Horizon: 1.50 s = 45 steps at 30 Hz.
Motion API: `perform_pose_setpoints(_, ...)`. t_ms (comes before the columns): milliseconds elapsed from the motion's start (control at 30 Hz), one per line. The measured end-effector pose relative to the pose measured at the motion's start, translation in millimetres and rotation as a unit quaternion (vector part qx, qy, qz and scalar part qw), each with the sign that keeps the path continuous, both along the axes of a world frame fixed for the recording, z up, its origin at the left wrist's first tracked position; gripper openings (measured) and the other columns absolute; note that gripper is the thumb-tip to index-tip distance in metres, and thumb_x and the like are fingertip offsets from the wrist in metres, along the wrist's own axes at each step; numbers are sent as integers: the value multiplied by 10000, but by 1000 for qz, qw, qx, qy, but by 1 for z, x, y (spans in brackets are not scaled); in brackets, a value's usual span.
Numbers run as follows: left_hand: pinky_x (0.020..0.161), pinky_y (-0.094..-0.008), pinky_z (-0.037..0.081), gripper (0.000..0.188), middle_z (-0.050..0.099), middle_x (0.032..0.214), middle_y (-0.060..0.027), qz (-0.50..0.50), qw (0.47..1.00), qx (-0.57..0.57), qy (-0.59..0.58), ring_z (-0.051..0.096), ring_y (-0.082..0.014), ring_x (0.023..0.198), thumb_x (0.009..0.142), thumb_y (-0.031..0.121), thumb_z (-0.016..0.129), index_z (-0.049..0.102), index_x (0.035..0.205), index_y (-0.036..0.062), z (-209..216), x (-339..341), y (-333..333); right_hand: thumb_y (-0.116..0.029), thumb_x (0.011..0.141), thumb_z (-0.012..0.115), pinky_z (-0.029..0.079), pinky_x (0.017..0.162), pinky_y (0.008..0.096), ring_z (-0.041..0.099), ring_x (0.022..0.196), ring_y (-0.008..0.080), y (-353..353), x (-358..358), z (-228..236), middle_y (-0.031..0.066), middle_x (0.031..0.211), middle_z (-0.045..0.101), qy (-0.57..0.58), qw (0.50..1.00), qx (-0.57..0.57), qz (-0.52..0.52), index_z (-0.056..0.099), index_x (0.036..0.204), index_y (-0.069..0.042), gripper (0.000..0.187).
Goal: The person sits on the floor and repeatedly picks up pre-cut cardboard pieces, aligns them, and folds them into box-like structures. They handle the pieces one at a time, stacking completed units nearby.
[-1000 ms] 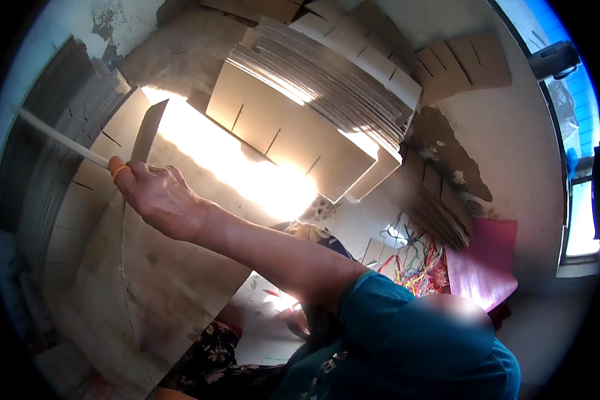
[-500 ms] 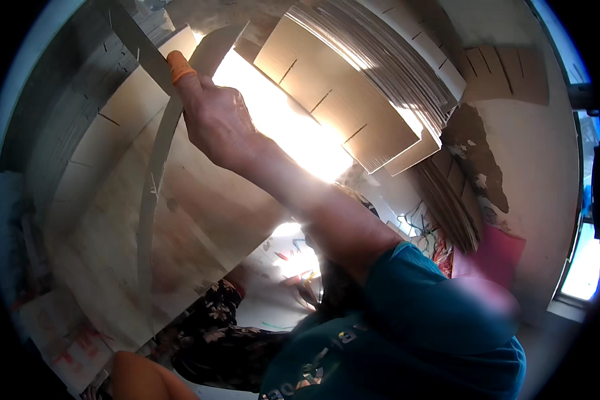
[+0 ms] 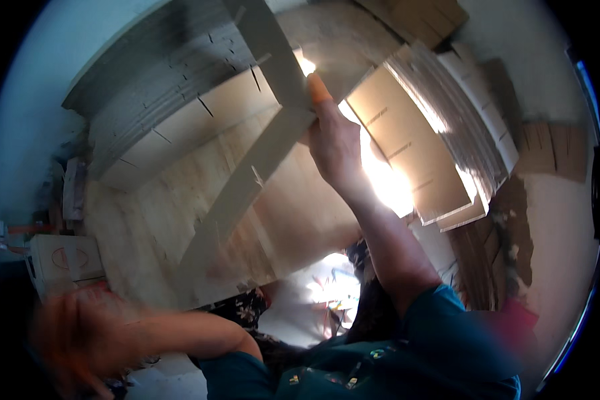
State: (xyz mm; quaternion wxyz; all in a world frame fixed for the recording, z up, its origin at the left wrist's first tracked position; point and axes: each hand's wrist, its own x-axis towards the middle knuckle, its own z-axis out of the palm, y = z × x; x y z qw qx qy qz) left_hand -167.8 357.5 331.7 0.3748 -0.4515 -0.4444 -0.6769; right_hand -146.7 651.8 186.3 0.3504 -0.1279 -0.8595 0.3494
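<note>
My right hand (image 3: 337, 143), with an orange cover on one finger, is closed on grey slotted cardboard strips (image 3: 237, 183). One strip slants down to the near left across the wooden board. Another cardboard strip (image 3: 267, 50) rises to the far left from the same grip. How the strips join is hidden behind my fingers. My left hand (image 3: 83, 333) is at the lower left, over the near left corner of the board, smeared by motion. Its fingers do not show clearly.
A pale wooden board (image 3: 147, 220) lies before me. Slotted cardboard sheets are stacked at the far left (image 3: 160, 87) and at the right (image 3: 440, 113). A white carton (image 3: 67, 257) stands at the left. Coloured scraps (image 3: 333, 300) lie on the floor near my legs.
My left hand and forearm have come into view at the lower left. The view has shifted, and my right hand with the strips now appears farther right.
</note>
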Motion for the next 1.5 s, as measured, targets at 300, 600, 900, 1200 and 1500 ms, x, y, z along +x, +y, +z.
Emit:
perform_pose_setpoints(300,789,-360,446,507,579,1005,-107,287,817,-491,-95,535,-260,978,627,89,786,538,1064,18,-173,-178,138,30,826,529,462,620,402,599,690,348,6,1,10,202,796,599,-59,997,-4,-46,343,1372,-86,588)
perform_pose_setpoints(600,800,-381,409,421,560,913,-91,330,721,-607,38,509,-260,915,642,110,752,533,992,33,-181,-202,165,63,803,528,479,634,394,608,693,333,0,1,7,191,834,608,-106,993,28,-39,351,1373,-87,615)
perform_pose_setpoints(900,754,-389,433,290,564,832,-101,277,804,-520,82,527,-286,822,654,64,718,559,895,56,-191,-204,160,85,803,524,491,626,373,621,717,313,4,1,3,191,858,611,-32,997,61,-22,353,1375,-89,622)
perform_pose_setpoints(1200,688,-400,462,185,601,786,-117,308,775,-550,42,548,-299,767,669,43,689,583,821,39,-168,-208,167,89,794,523,489,645,378,616,717,307,2,4,6,181,839,610,-37,999,15,-6,353,1379,-104,639)
perform_pose_setpoints(1500,663,-386,472,176,605,839,-86,254,844,-470,47,554,-273,752,665,-6,668,592,820,34,-167,-189,168,78,785,526,481,671,389,622,755,324,8,3,-1,191,845,610,-36,998,37,-17,337,1395,-156,680)
